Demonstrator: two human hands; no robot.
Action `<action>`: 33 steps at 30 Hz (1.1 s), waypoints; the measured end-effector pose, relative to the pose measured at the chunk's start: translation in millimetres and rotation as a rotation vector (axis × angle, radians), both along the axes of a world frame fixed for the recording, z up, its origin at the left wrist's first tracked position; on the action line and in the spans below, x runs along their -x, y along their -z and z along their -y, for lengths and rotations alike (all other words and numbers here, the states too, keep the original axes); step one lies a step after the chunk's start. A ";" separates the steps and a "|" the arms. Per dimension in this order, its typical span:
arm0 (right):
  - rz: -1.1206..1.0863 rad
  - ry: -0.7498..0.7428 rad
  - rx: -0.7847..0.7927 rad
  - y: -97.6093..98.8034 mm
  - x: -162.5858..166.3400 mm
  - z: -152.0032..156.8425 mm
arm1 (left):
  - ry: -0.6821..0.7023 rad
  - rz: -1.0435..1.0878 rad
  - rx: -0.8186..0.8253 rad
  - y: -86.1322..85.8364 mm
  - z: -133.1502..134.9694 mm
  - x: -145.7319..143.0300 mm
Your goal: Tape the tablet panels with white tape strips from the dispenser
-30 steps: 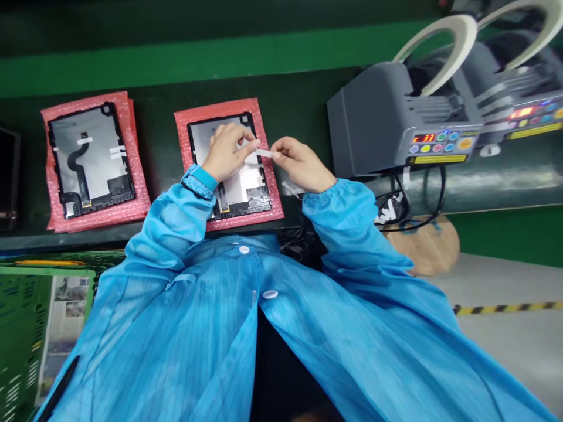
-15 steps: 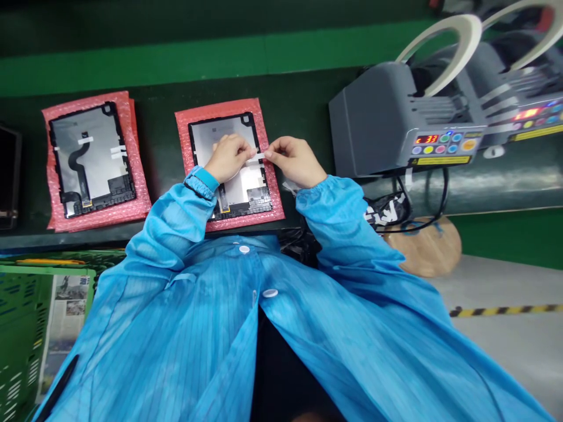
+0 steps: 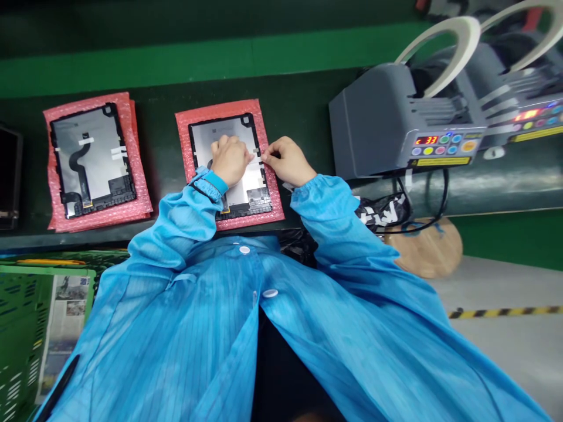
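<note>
A tablet screen panel (image 3: 243, 186) with a black frame and silvery back lies on pink bubble wrap (image 3: 275, 202) before me. My left hand (image 3: 230, 162) rests over its middle, fingers curled and thumb tip near the right edge. My right hand (image 3: 290, 161) is at that same edge, thumb and forefinger pinched together. A short strip of white tape (image 3: 257, 157) shows between the two hands, largely covered by the fingertips. What the curled left fingers hold, if anything, is hidden.
Another such panel (image 3: 99, 161) with white tape pieces lies on stacked pink bubble wrap at left. A grey tape dispenser (image 3: 373, 126) with a lit display stands at right, a second behind it. A green crate (image 3: 20, 316) is lower left; a black bag (image 3: 382, 211) lies by the cables.
The left hand has turned and curled more, its thumb now lower over the panel's right edge. My right hand has shifted slightly left. Less of the white tape strip shows.
</note>
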State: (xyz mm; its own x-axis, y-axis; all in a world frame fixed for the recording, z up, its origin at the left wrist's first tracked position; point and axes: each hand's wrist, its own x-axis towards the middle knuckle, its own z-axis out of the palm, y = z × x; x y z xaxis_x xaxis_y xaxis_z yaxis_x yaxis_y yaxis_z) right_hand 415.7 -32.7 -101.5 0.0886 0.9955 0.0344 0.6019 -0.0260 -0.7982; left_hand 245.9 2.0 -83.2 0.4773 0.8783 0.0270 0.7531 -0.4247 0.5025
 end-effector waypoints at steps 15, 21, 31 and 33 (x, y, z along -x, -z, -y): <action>-0.074 -0.004 0.240 -10.8 -21.8 -5.7 | -0.279 0.000 -0.119 -25.7 6.6 49.7; 0.012 -0.001 0.058 -9.6 -5.5 -3.4 | -0.452 -0.105 0.033 -15.7 34.4 103.6; -0.471 -0.023 -0.142 -44.1 43.8 7.6 | -0.414 -0.353 0.077 -43.7 59.0 88.4; -0.446 -0.008 -0.172 -64.2 58.7 -0.6 | -0.473 -0.278 0.076 -57.6 56.6 105.3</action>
State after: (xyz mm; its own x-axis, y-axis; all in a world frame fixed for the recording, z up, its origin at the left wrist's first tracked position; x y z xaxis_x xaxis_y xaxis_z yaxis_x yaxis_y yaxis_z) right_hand 357.0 -32.1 -37.4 0.1242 0.9793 0.1596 0.1996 0.1329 -0.9708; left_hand 140.6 -54.5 -25.6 0.0105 0.9932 -0.1160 0.9617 0.0217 0.2734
